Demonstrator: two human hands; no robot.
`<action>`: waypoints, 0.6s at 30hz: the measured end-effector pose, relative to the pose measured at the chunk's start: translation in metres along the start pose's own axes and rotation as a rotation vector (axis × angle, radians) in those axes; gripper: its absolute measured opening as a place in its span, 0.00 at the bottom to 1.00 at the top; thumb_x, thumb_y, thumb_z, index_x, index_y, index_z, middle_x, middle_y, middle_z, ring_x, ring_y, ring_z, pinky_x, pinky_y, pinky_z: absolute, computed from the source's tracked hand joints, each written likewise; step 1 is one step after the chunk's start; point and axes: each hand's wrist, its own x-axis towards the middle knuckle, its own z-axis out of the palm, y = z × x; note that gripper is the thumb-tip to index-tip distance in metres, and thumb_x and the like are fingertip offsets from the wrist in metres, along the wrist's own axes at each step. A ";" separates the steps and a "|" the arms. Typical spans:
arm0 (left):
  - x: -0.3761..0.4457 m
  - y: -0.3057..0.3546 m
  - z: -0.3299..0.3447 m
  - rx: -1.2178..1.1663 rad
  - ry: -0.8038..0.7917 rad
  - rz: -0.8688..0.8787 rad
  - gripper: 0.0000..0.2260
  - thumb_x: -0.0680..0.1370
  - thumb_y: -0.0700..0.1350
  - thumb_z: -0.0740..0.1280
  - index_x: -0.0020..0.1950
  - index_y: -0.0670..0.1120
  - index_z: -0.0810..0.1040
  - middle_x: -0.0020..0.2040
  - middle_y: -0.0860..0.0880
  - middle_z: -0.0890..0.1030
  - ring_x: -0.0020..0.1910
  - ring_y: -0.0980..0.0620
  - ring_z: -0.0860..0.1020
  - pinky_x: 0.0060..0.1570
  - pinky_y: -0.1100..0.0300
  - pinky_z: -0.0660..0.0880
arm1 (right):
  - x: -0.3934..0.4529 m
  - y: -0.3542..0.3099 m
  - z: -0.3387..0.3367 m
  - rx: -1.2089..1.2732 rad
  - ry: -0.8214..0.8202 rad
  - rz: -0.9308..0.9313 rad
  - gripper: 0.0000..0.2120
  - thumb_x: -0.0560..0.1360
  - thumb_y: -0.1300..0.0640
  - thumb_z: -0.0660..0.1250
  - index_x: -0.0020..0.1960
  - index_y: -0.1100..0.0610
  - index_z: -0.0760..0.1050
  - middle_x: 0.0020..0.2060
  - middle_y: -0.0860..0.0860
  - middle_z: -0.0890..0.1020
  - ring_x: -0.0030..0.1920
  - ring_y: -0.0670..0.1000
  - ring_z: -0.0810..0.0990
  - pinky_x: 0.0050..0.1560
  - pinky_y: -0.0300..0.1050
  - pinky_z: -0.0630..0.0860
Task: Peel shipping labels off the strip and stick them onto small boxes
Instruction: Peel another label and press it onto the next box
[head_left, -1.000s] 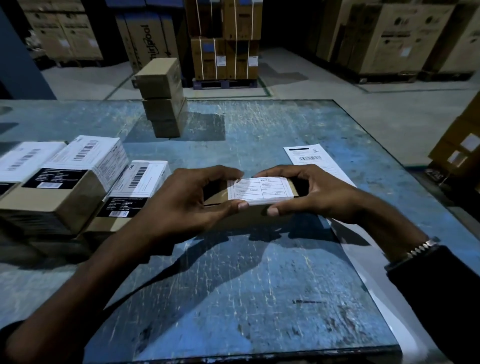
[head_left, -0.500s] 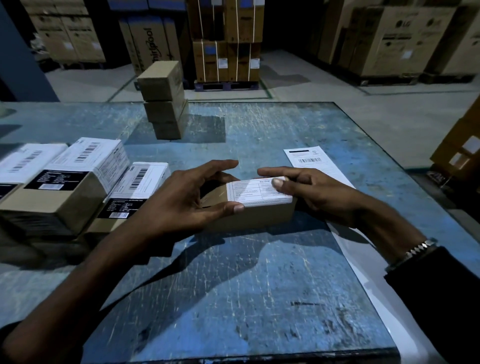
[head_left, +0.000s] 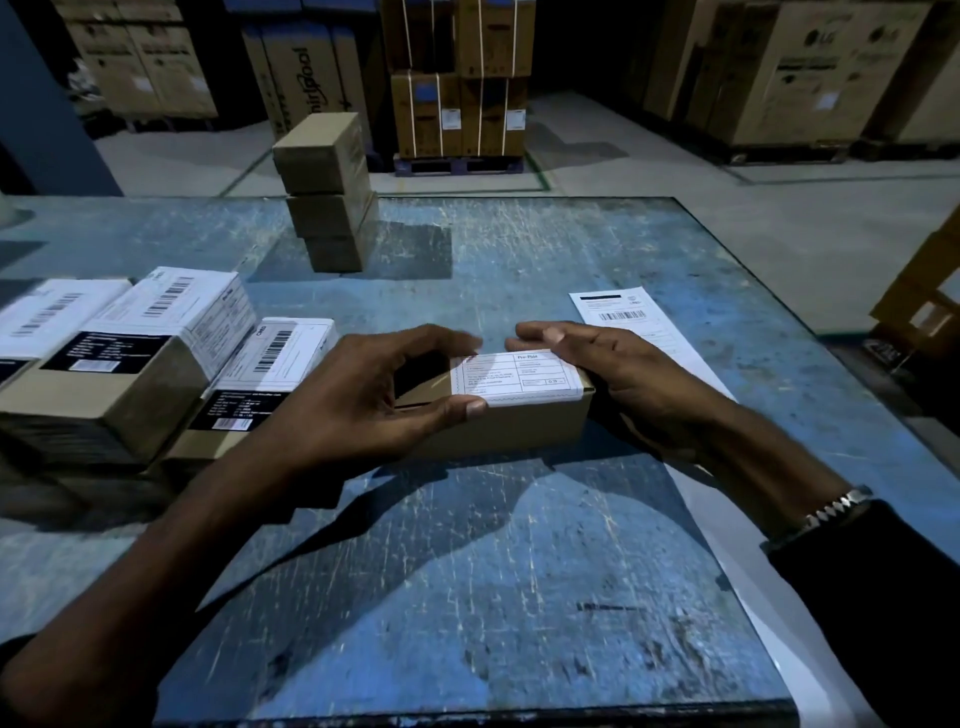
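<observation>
A: Cardboard, plain brown: small box (head_left: 498, 421), head view. Handling?

B: Judged light and stiff, corners crushable. Best held by the two short ends, as it was. The shipping label (head_left: 519, 376), thin white paper with a printed grid, looked limp, likely to crease if rubbed unevenly.

A: Location?

B: Box flat on the scuffed blue table (head_left: 467, 571), centre, label on its top face toward the right end and lapping over the near edge.

A: Hands?

B: Left hand (head_left: 358, 400) curled round the box's left end, thumb on the label's near edge. Right hand (head_left: 618, 374) cupped the right end, fingers bent over the far edge.

A: Label strip?

B: Label strip (head_left: 639, 332) lay just behind the right hand. Labelled boxes (head_left: 171, 338) sat left; unlabelled stack (head_left: 327, 192) stood behind.
</observation>
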 end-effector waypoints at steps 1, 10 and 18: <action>0.000 0.000 0.001 -0.008 0.008 0.008 0.22 0.76 0.55 0.77 0.69 0.51 0.83 0.63 0.59 0.85 0.63 0.62 0.82 0.66 0.55 0.80 | -0.002 -0.001 -0.003 -0.030 -0.050 0.003 0.19 0.85 0.56 0.64 0.75 0.55 0.75 0.69 0.47 0.83 0.68 0.46 0.82 0.69 0.39 0.77; 0.000 0.000 0.000 -0.106 -0.012 0.010 0.19 0.77 0.47 0.78 0.67 0.47 0.84 0.63 0.55 0.86 0.64 0.58 0.83 0.66 0.57 0.79 | -0.011 -0.003 -0.009 -0.149 -0.126 -0.055 0.26 0.73 0.63 0.76 0.71 0.56 0.81 0.64 0.53 0.87 0.67 0.53 0.84 0.68 0.44 0.80; 0.000 0.004 0.002 -0.133 0.080 -0.015 0.21 0.69 0.50 0.81 0.60 0.45 0.88 0.61 0.56 0.86 0.60 0.62 0.84 0.61 0.64 0.81 | -0.018 -0.005 -0.006 -0.248 -0.056 -0.120 0.25 0.67 0.63 0.82 0.64 0.53 0.86 0.58 0.52 0.89 0.62 0.53 0.86 0.66 0.51 0.82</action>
